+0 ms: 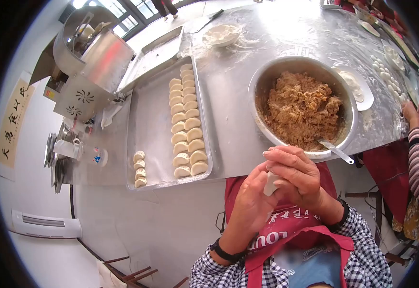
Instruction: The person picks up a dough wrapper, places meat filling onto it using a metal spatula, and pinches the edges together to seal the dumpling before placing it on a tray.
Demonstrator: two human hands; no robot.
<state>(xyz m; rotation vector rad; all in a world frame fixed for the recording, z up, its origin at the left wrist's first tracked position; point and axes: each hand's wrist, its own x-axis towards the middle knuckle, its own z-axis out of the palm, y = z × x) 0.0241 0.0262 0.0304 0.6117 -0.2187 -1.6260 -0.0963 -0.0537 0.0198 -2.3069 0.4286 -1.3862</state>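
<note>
Held in front of the red apron [286, 211], a pale dumpling [270, 184] shows partly between my two hands. My left hand [253, 199] cups it from the left, fingers closed around its side. From the right, my right hand [296, 175] folds over it with the fingers pressed together, hiding much of it. Just beyond my hands stands a large metal bowl [256, 108] of brown minced filling [305, 108]. A spoon [336, 150] leans on its near rim, handle outward. Left of the bowl, a metal tray [152, 120] carries rows of folded dumplings [189, 125].
A white plate of dough wrappers [355, 89] sits right of the bowl. Farther back are a flour bowl [222, 35] and another tray [156, 53]. A metal machine [94, 62] stands at the left. At the right, another person's hands [414, 114] work near small dough pieces [387, 77].
</note>
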